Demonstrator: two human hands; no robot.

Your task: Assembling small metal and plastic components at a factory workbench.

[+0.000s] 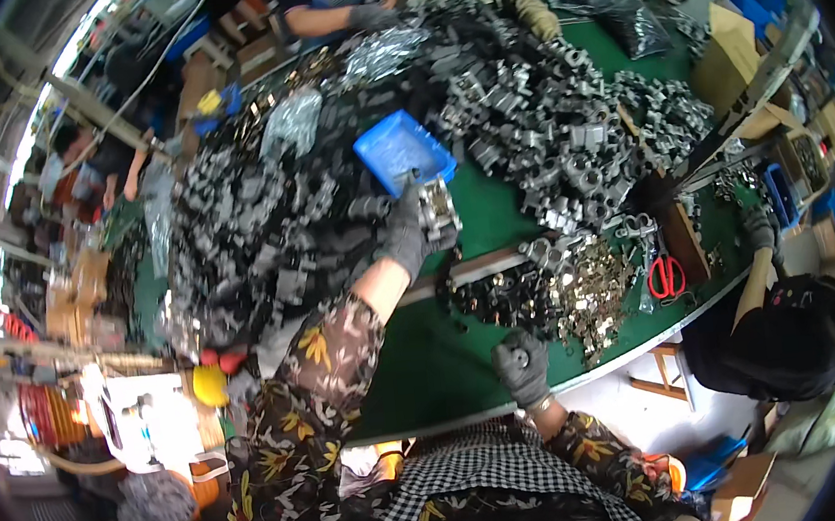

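holds a silvery metal part (438, 208) in the closed, gloved left hand (407, 229), just beside the near edge of the blue tray (401, 152); curls the gloved right hand (526, 378) around a dark round-ended piece (519, 357) of unclear kind, over the green table (414, 381). seems at a part-handling step; probably calls next for a steady grip, clear of the tray.

Red-handled scissors (667, 278) near wooden board (683, 243); cardboard box (731, 47) upper right.
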